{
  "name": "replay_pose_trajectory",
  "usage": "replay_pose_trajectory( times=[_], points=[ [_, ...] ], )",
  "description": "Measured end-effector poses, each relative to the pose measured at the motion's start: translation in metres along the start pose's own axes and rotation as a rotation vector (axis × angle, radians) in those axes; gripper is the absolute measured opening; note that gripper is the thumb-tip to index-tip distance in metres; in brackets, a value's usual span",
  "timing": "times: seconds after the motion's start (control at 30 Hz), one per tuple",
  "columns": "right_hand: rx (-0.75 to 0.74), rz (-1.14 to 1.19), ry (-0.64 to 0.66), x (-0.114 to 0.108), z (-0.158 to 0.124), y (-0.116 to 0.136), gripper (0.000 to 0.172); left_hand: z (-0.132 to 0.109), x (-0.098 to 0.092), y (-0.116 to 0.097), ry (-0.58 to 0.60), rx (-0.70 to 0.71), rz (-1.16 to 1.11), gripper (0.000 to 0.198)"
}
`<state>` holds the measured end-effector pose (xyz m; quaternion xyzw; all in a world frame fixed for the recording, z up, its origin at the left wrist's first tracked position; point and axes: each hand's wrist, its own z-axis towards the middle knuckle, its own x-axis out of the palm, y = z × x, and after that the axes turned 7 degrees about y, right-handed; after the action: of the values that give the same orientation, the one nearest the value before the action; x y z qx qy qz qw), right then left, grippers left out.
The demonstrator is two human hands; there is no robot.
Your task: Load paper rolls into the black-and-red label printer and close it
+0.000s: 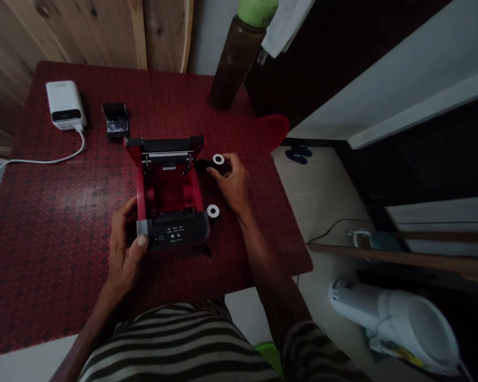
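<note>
A red and black desktop printer (171, 196) stands on the table with its lid up and its red inner bay exposed. My left hand (123, 246) is wrapped round its front left corner, thumb on the dark control panel (173, 233). To the right of the printer, my right hand (235, 183) closes its thumb and fingers on a small dark roll with a white ring end (218, 159). A dark strip seems to run from that roll toward the printer. Nearer me, a second roll with a white ring end (213, 211) sits against the printer's right side.
On the red patterned table (63, 254) are a white power bank (65, 103) with a white cable (51, 161), a small black crumpled piece (116, 121), and a tall brown bottle with a green lid (239, 58). A red stool (271, 132) stands beyond the right edge.
</note>
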<state>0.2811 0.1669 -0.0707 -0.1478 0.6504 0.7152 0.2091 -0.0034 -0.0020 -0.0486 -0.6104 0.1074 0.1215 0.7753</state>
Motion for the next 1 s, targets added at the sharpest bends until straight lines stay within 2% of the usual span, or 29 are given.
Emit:
replay_pose_trajectory(
  times=[0.13, 0.23, 0.3, 0.37, 0.43, 0.53, 0.6, 0.7, 0.77, 0.83, 0.9, 1.0],
  points=[
    [0.029, -0.008, 0.008, -0.018, -0.019, -0.001, 0.051, 0.0, -0.002, -0.002, 0.007, -0.009, 0.001, 0.067],
    [0.074, -0.013, 0.035, -0.044, -0.056, 0.005, 0.036, -0.001, -0.002, -0.003, 0.022, -0.001, 0.008, 0.065],
    [0.105, 0.006, 0.143, -0.058, -0.084, 0.013, 0.027, -0.001, -0.002, -0.002, 0.017, 0.006, 0.02, 0.066],
    [0.116, 0.042, 0.287, -0.062, -0.106, 0.021, 0.034, -0.001, -0.001, -0.001, 0.005, 0.01, 0.038, 0.067],
    [0.089, 0.067, 0.351, -0.054, -0.117, 0.026, 0.044, -0.002, -0.001, 0.001, -0.007, 0.011, 0.054, 0.068],
    [0.013, 0.068, 0.313, -0.036, -0.117, 0.028, 0.036, -0.001, 0.0, 0.002, -0.015, 0.024, 0.066, 0.067],
    [-0.008, 0.065, 0.289, -0.034, -0.113, 0.031, 0.03, -0.002, 0.001, 0.003, -0.008, 0.035, 0.061, 0.066],
    [-0.055, 0.04, 0.269, -0.055, -0.107, 0.051, 0.031, -0.003, 0.003, 0.003, -0.003, 0.036, 0.027, 0.064],
    [-0.162, -0.012, 0.291, -0.075, -0.101, 0.077, 0.034, -0.004, 0.003, 0.004, -0.007, 0.036, 0.012, 0.065],
    [-0.314, -0.098, 0.371, -0.085, -0.092, 0.107, 0.04, -0.004, 0.003, 0.004, 0.001, 0.022, 0.013, 0.066],
    [-0.463, -0.219, 0.458, -0.077, -0.082, 0.134, 0.041, -0.004, 0.002, 0.003, 0.018, 0.007, 0.019, 0.068],
    [-0.558, -0.503, 0.576, -0.041, -0.069, 0.159, 0.032, -0.005, 0.0, 0.001, 0.04, -0.005, 0.023, 0.068]
  ],
)
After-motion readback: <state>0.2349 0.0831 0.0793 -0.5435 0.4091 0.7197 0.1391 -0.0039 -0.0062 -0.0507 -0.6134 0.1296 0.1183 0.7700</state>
